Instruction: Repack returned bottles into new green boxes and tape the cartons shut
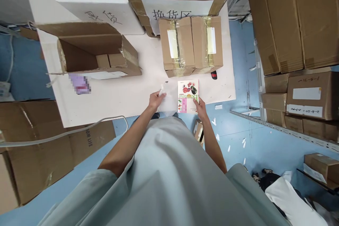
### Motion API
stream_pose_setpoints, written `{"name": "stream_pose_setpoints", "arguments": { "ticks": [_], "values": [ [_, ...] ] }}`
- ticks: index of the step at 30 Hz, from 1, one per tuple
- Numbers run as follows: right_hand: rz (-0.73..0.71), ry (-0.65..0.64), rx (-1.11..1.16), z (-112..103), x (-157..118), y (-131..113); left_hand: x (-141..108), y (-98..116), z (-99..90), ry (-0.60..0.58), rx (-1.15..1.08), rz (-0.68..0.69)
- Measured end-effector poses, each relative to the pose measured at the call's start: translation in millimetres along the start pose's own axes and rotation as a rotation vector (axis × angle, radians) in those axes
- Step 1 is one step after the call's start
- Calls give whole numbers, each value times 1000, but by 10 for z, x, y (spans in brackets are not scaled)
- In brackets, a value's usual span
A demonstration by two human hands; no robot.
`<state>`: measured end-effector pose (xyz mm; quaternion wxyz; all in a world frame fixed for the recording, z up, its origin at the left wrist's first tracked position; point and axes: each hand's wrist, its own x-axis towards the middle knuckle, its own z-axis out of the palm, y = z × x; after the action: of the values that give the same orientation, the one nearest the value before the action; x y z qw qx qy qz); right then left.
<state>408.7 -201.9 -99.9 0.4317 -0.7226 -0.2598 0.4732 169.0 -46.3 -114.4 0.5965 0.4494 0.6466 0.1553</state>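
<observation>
My right hand [201, 108] grips the lower right edge of a flat white-and-pink printed packet [188, 93] with pictures of fruit. Its thumb lies on the front; whether this is a thin box or a booklet I cannot tell. My left hand [157, 100] pinches the corner of a translucent plastic bag [169, 100], just left of the packet. The bag hangs at the near edge of the white table [148, 60]. Between the two hands, the packet's left side borders on the bag.
Two taped cartons [185, 47] stand behind the packet, with a red-and-black object [214, 75] beside them. An open carton [129, 56] sits at left. Behind are a white bin [92, 5] and a carton of green boxes [222, 1]. A cable [66, 133] crosses the lower left.
</observation>
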Motion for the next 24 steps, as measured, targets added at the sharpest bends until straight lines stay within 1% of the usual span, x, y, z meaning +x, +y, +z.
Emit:
{"name": "stream_pose_setpoints", "arguments": {
  "ticks": [3,5,8,10,12,13,14,15,17,19,21,24],
  "values": [
    [48,35,-18,-34,75,82,-28,180,-233,120,-47,29],
    [65,73,-79,-52,161,127,-64,330,-431,150,-105,60],
    [97,220,-276,-104,304,147,-155,556,-764,86,-187,108],
    [123,324,-397,-145,372,103,-227,685,-977,32,-213,128],
    [82,393,-437,-152,400,-6,-291,794,-1157,6,-203,135],
    [35,397,-420,-130,400,-88,-317,842,-1229,-3,-190,136],
    [-19,371,-388,-86,392,-188,-339,888,-1290,-13,-176,137],
    [-76,313,-340,-17,379,-303,-357,933,-1340,-31,-164,141],
    [-162,128,-235,198,347,-566,-380,1025,-1411,-88,-143,151],
    [-209,-66,-187,502,325,-837,-391,1116,-1459,-162,-124,171],
    [-235,-229,-189,865,326,-1070,-391,1199,-1507,-237,-115,195],
    [-248,-391,-162,1429,348,-1296,-382,1292,-1629,-338,-138,217]
  ]
}}
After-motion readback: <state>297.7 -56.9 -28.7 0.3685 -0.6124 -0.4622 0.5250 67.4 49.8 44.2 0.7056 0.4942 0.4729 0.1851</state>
